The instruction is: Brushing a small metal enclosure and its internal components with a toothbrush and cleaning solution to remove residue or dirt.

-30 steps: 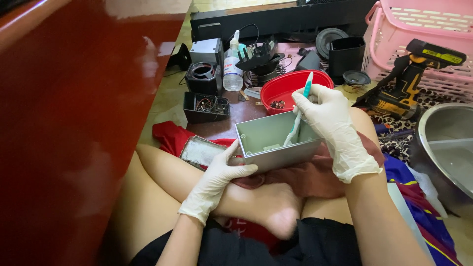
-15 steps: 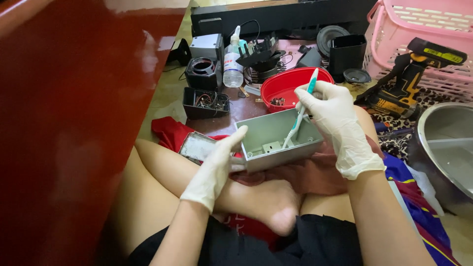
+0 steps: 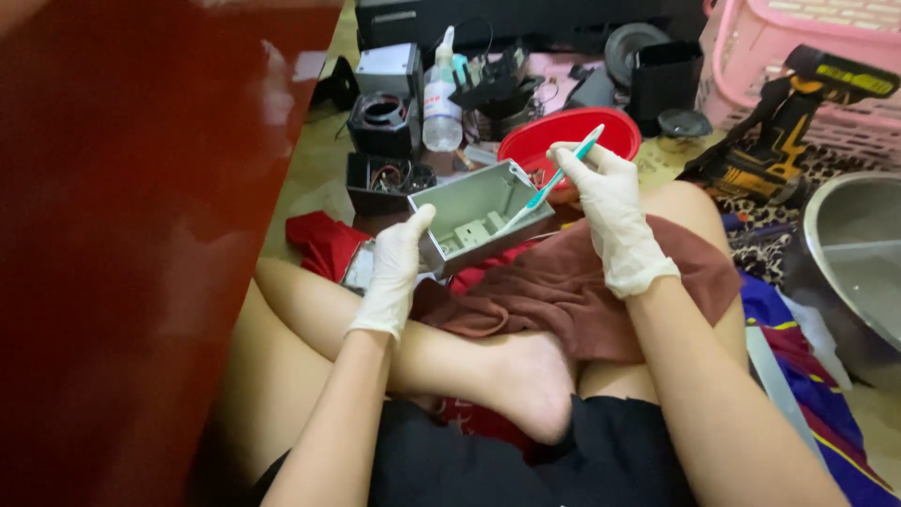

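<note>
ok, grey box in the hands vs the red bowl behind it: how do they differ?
The grey box is rectangular with straight walls; the red bowl is round. The box is held tilted off the lap by the left hand, while the bowl sits flat on the floor. The right hand pokes a teal tool into the box; nothing reaches into the bowl. Both are open-topped.

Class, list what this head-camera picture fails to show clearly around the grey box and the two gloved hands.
- Brush tip: the teal brush in the right hand dips into the grey box; its wall hides the bristles.
- Left hand: its fingers behind the box are hidden.
- Red bowl: contents blocked by the right hand.
- Metal basin: cut by the right edge.
</note>
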